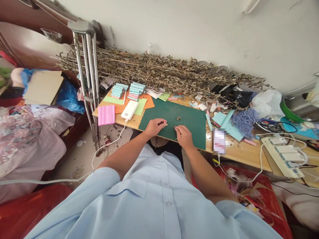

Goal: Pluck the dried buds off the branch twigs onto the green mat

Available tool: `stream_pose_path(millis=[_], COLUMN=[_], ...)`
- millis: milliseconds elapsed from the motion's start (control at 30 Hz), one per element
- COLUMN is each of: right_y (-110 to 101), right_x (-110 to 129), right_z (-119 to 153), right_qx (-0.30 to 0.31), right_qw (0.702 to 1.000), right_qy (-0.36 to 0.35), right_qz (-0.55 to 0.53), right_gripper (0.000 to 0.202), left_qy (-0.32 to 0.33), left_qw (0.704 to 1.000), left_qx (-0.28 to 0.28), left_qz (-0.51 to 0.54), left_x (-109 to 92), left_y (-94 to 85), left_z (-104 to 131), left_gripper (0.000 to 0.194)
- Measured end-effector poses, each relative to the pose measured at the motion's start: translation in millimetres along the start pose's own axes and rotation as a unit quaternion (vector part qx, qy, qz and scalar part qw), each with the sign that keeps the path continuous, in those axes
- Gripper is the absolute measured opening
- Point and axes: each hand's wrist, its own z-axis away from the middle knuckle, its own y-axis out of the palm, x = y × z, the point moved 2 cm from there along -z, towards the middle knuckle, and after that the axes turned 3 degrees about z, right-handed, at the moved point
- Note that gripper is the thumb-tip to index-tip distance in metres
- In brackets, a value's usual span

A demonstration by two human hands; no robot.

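My left hand (155, 127) is over the front edge of a dark green cutting mat (159, 111), thumb and fingers pinched together. A tiny pink spot shows at its fingertips; I cannot make out what it is. To its right my right hand (184, 135) is also closed in a pinch, its fingertips low over the mat. Whatever it holds, if anything, is too small to name. A small clump of dried plant bits (178, 118) lies on the mat just beyond the right hand. The two hands are apart.
Bundled dried stalks (159, 69) line the wall behind. Rolled blue paper tubes (136, 89), a white power bank (130, 110) and a pink pack (106, 115) sit left. Blue string (245, 121), a blurred phone (219, 141) and a power strip (282, 156) are right. Crutches (87, 66) stand left.
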Motion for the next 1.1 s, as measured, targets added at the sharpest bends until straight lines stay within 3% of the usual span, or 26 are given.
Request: stream_pose_path(millis=[300, 700, 1100], right_y=[-0.9, 3.9, 5.9], right_x=[2.0, 3.6, 3.6], right_z=[0.8, 1.1, -1.7], right_qx=[0.002, 0.014, 0.025], right_qw=[1.000, 0.998, 0.998], right_qy=[0.010, 0.038, 0.041], right_qz=[0.022, 0.052, 0.044], right_gripper=[0.030, 0.032, 0.034], left_qy=[-0.020, 0.041, 0.048], left_qw=[1.000, 0.998, 0.998], left_qx=[0.012, 0.053, 0.033], left_qz=[0.015, 0.016, -0.024], left_x=[-0.1, 3.3, 8.2], left_y=[-2.4, -7.3, -6.0], left_z=[1.6, 4.1, 3.6], left_gripper=[0.020, 0.017, 0.018])
